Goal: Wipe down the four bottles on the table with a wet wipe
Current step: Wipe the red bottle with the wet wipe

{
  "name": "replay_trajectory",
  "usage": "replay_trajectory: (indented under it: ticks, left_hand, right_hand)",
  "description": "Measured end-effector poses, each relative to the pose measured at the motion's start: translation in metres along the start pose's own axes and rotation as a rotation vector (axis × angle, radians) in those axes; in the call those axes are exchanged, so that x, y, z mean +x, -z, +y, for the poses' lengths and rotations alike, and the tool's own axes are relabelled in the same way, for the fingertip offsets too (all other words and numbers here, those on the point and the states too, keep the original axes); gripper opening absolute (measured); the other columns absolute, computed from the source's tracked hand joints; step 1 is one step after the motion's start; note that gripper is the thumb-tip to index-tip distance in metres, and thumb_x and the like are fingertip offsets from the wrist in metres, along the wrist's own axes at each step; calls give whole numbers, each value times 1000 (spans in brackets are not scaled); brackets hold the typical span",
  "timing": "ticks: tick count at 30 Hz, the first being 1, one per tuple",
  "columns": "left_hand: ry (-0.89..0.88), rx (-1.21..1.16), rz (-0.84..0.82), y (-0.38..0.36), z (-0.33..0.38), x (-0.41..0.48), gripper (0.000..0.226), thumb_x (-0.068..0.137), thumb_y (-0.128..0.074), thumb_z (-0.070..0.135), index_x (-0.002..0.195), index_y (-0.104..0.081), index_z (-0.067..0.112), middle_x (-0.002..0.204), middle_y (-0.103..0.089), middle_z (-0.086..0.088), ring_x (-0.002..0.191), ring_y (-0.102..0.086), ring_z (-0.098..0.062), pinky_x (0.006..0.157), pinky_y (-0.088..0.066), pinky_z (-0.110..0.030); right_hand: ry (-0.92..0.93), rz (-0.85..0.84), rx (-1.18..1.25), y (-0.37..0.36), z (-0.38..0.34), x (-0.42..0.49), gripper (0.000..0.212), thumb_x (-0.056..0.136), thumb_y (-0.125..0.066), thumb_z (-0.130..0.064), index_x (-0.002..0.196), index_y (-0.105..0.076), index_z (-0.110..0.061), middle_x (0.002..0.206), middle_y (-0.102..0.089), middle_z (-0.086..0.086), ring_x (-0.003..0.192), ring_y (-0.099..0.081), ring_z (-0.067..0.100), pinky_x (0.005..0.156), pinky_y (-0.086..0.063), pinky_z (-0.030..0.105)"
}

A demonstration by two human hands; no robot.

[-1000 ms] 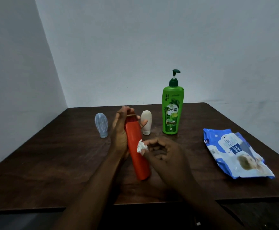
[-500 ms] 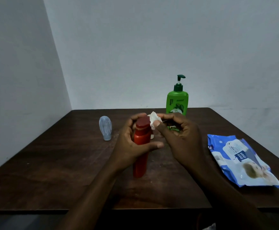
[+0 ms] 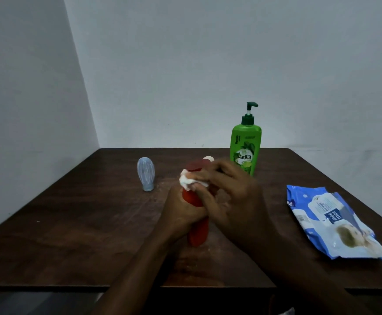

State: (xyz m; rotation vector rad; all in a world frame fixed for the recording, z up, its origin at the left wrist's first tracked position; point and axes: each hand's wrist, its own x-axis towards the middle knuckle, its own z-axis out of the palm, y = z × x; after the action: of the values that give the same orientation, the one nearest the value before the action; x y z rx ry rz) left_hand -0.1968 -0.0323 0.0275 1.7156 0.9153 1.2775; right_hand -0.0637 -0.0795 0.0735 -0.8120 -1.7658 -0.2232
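At the far left of the table (image 3: pixel 72 223) the small blue bottle (image 3: pixel 145 173) stands alone on its narrow end, well apart from the hands; it is half clear, but I cannot tell if anything is inside. Next, the left hand (image 3: pixel 181 208) is curled around the middle of the red bottle (image 3: pixel 197 233) and holds it nearly upright, with its base at or just above the table near the front centre. The crumpled wipe (image 3: pixel 189 181) is pressed on this bottle's shoulder, just under the dark red cap. Behind the cap only the top of the white bottle (image 3: pixel 209 158) shows. The right hand (image 3: pixel 228 196) pinches the wipe with bent fingers. So the step in hand seems to be the wiping of the red bottle, at its upper part. The next move probably calls for a rub around the cap and down the body, with the left hand turning the bottle. Further right the green bottle (image 3: pixel 245 148) with a pump stands at the back; it is opaque, so its filling is hidden. At the far right the pack (image 3: pixel 331 221) of wipes lies flat, and how many are left inside I cannot say.
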Motion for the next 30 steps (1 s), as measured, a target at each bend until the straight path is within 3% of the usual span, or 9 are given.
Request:
replay_trajectory:
  ticks: [2, 5, 8, 11, 16, 21, 25, 28, 30]
  left_hand:
    - [-13, -45, -22, 2, 7, 0, 50, 72, -82, -5, 102, -59, 29, 88, -72, 28, 84, -69, 6, 72, -55, -15]
    - [-34, -92, -67, 0, 5, 3, 48, 65, -88, 7, 104, -64, 18, 90, -75, 3, 83, -73, -14, 76, -58, -25]
    - [-25, -128, -75, -4, 8, 2, 56, 60, -89, 20, 110, -64, 19, 93, -73, -3, 85, -73, -21, 77, -59, -28]
    - [-34, -133, -67, -5, 6, 3, 56, 60, -90, 23, 110, -65, 21, 92, -74, -3, 86, -73, -24, 78, -60, -29]
    - [-10, -107, -43, -5, 11, 1, 50, 59, -89, 21, 103, -65, 19, 90, -75, 1, 84, -74, -18, 74, -59, -27]
    - [-14, -77, -20, -5, 16, -2, 48, 60, -88, 20, 97, -60, 30, 89, -74, 24, 85, -71, 0, 75, -58, -23]
    - [-2, -112, -28, -4, 14, -2, 46, 65, -90, 16, 104, -66, 22, 93, -75, -2, 88, -74, -20, 80, -60, -32]
    - [-1, -140, -47, -5, 14, -1, 51, 66, -89, 17, 110, -65, 22, 93, -74, -7, 89, -74, -26, 82, -60, -33]
    - [0, -154, -58, -5, 13, -1, 52, 65, -89, 20, 110, -64, 22, 93, -74, -7, 89, -74, -27, 81, -60, -32]
  right_hand:
    - [-69, 30, 5, 7, 13, 0, 20, 86, -76, -9, 106, -77, -13, 100, -68, 2, 94, -63, 8, 84, -49, 15]
    - [-264, 28, -22, 18, 36, 2, 17, 87, -77, -11, 103, -77, -17, 98, -70, -5, 89, -66, 3, 77, -52, 14]
    - [-412, 25, 97, 32, 44, 10, 15, 89, -75, -17, 102, -76, -25, 99, -69, -12, 92, -66, 3, 74, -51, 13]
    - [-373, -73, 172, 38, 33, 24, 16, 91, -73, -19, 105, -76, -27, 100, -68, -12, 96, -65, 4, 75, -48, 10]
    - [-290, -226, 154, 40, 10, 49, 25, 87, -78, -23, 111, -76, -29, 98, -75, -16, 86, -69, 1, 71, -53, 13]
    - [-68, -372, -36, 27, -10, 61, 19, 89, -74, -23, 107, -79, -26, 94, -75, -13, 82, -59, -5, 72, -37, 2]
    - [-169, -422, -51, 43, 8, 69, 17, 90, -74, -23, 104, -79, -31, 93, -72, -23, 83, -60, -13, 71, -39, 2]
    - [-291, -466, -147, 58, 32, 70, 16, 88, -76, -27, 100, -78, -37, 76, -63, -28, 76, -57, -19, 63, -37, 1]
    - [-338, -387, -109, 61, 37, 68, 15, 86, -78, -28, 97, -78, -37, 72, -65, -22, 68, -57, -15, 60, -38, 4]
